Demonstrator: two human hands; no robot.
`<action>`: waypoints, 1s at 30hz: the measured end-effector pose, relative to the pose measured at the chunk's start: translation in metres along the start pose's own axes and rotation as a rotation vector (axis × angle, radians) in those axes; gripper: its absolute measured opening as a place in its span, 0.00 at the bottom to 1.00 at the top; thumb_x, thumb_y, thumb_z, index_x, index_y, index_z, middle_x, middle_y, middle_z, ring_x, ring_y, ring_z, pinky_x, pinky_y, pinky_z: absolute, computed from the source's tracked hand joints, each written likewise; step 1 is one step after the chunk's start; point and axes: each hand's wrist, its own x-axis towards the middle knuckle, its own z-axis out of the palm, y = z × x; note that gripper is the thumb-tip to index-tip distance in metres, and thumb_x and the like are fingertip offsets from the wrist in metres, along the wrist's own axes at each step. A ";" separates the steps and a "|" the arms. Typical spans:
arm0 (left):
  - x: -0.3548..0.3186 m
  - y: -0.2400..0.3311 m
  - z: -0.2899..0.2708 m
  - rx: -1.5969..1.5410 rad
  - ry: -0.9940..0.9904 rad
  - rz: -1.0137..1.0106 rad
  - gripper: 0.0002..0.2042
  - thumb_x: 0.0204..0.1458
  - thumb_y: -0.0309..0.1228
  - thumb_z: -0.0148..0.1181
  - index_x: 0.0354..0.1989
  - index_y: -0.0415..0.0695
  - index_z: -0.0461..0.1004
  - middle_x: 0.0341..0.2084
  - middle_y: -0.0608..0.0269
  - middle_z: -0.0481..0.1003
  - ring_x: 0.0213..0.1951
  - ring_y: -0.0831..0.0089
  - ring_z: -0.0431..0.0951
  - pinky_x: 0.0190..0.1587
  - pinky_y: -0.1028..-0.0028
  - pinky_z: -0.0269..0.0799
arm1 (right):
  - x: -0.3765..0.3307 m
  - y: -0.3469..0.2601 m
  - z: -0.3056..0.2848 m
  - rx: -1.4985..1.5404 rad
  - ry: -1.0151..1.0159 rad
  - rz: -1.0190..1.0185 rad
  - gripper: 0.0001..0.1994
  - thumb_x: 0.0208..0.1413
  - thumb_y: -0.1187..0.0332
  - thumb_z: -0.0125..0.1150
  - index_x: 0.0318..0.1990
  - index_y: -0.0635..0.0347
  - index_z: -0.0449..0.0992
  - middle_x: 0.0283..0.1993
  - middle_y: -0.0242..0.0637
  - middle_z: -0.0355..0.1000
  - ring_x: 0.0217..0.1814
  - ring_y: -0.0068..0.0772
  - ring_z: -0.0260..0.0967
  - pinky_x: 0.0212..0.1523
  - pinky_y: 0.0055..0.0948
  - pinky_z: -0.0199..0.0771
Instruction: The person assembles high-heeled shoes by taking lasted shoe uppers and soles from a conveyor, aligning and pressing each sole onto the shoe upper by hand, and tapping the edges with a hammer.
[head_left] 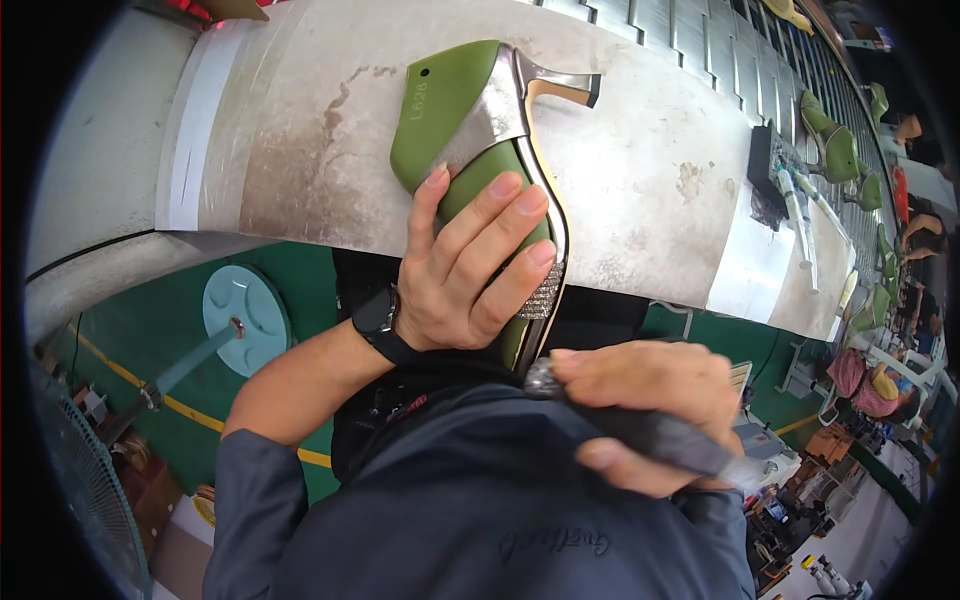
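Head view looks down on a long pale table (pixel 640 170), stained brown in patches, that curves from eleven o'clock across to three o'clock. Below it, green floor (pixel 150 330) shows at eight o'clock, where a round light-blue stool seat (pixel 245 318) stands on a metal post. On the table, near twelve o'clock and running down to the centre, lies a high-heeled shoe (pixel 500 110) mounted on a green shoe last (pixel 440 100), its silver upper and slim heel pointing toward one o'clock and its glittering toe hanging over the table's near edge. The left hand (pixel 470 270), a black watch (pixel 378 322) on its wrist, wraps around the shoe's forepart with fingers spread over the green last and silver edge, holding it firmly. The right hand (pixel 650 400), at five o'clock, is closed around a dark handheld tool (pixel 640 430), whose rounded tip touches the shoe's toe just below the left hand. Farther along the table, toward two and three o'clock, more green lasts (pixel 835 145) sit well apart from the hands.
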 end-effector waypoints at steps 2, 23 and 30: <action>0.000 -0.002 -0.002 -0.003 -0.007 -0.006 0.16 0.67 0.32 0.55 0.62 0.49 0.67 0.61 0.52 0.74 0.64 0.55 0.76 0.72 0.37 0.56 | -0.011 -0.002 -0.013 0.111 0.154 0.009 0.20 0.49 0.68 0.78 0.45 0.76 0.80 0.45 0.59 0.82 0.54 0.55 0.82 0.58 0.47 0.83; 0.007 0.000 0.002 0.011 0.028 -0.013 0.17 0.66 0.31 0.57 0.62 0.46 0.67 0.62 0.49 0.74 0.65 0.53 0.75 0.73 0.38 0.54 | 0.023 0.018 0.007 0.245 0.468 0.191 0.11 0.61 0.71 0.66 0.46 0.71 0.81 0.45 0.47 0.84 0.44 0.31 0.81 0.49 0.28 0.79; 0.007 -0.012 -0.005 -0.183 0.135 -0.023 0.39 0.63 0.52 0.62 0.73 0.39 0.57 0.69 0.36 0.65 0.71 0.41 0.66 0.75 0.36 0.45 | 0.056 0.059 -0.049 -0.974 0.420 -0.054 0.12 0.56 0.77 0.69 0.48 0.64 0.82 0.45 0.45 0.82 0.46 0.42 0.82 0.50 0.32 0.79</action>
